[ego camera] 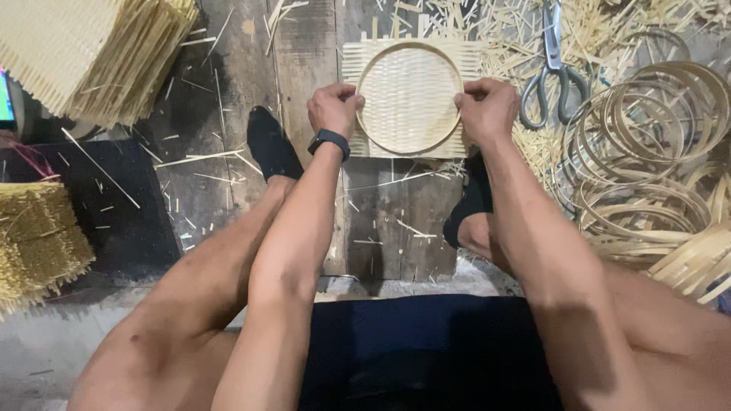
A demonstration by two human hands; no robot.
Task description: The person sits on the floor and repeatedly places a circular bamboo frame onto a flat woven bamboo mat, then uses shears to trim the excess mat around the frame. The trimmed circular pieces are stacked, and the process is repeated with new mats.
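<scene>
A square woven bamboo mat lies on the wooden floor in front of me, with a round bamboo hoop pressed onto it. My left hand grips the hoop's left edge, fingers curled, a dark watch on the wrist. At the hoop's right edge, my right hand holds on in the same way. Both hands press mat and hoop together. My feet in black socks rest on either side, just below the mat.
Grey-handled scissors lie right of the mat among bamboo scraps. A heap of bamboo hoops fills the right side. Stacks of woven mats sit at upper left, another stack at left. Splinters litter the planks.
</scene>
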